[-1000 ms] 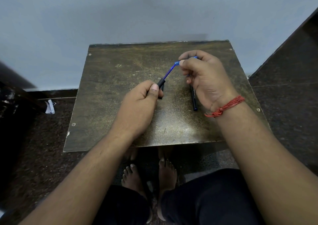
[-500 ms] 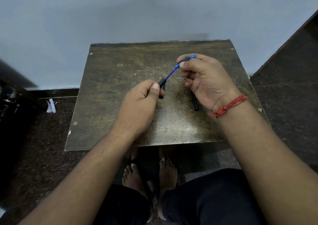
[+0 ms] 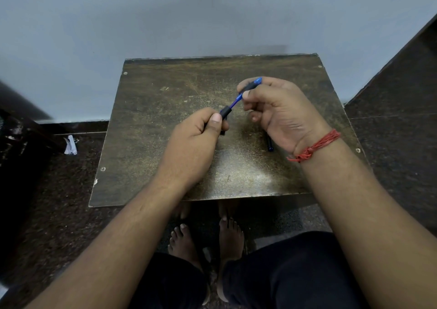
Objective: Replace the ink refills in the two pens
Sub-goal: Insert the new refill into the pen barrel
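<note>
At the centre of the frame the left hand (image 3: 196,140) grips the pen barrel (image 3: 225,112) while the right hand (image 3: 281,112) pinches the blue refill (image 3: 236,100) entering it, and a skewed push could bend the thin refill.

Two hands are in view: one left hand (image 3: 196,140) and one right hand (image 3: 281,114). Between them is one blue refill (image 3: 235,100) and one black barrel (image 3: 224,112). One second pen (image 3: 269,144) lies on the one table (image 3: 151,124). One red thread (image 3: 314,146) circles the right wrist. Two bare feet (image 3: 230,235) show below.
</note>
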Motion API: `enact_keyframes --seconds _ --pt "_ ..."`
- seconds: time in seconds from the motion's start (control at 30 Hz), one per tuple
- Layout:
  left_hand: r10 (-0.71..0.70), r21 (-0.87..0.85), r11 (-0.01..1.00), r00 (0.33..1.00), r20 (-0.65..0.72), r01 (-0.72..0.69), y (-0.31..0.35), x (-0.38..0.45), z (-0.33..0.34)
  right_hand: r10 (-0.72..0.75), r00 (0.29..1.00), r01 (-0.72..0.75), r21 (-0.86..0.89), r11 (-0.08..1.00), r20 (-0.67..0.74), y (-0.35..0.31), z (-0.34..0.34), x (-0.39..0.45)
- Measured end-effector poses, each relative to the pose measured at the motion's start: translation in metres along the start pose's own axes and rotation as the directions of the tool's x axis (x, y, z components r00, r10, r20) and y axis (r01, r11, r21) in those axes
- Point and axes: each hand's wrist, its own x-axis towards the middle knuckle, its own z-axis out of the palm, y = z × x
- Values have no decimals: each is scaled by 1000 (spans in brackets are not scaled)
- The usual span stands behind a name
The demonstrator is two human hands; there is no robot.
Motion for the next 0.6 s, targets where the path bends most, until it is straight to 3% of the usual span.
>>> enact_keyframes --seconds 0.3,0.6 --pt "-8 -38 999 1000 -21 8 -2 1 -2 26 994 -22 -37 999 106 1 18 -7" --pt "1 -29 1000 999 -43 -2 -2 0 0 41 999 -40 -112 993 7 2 24 -8"
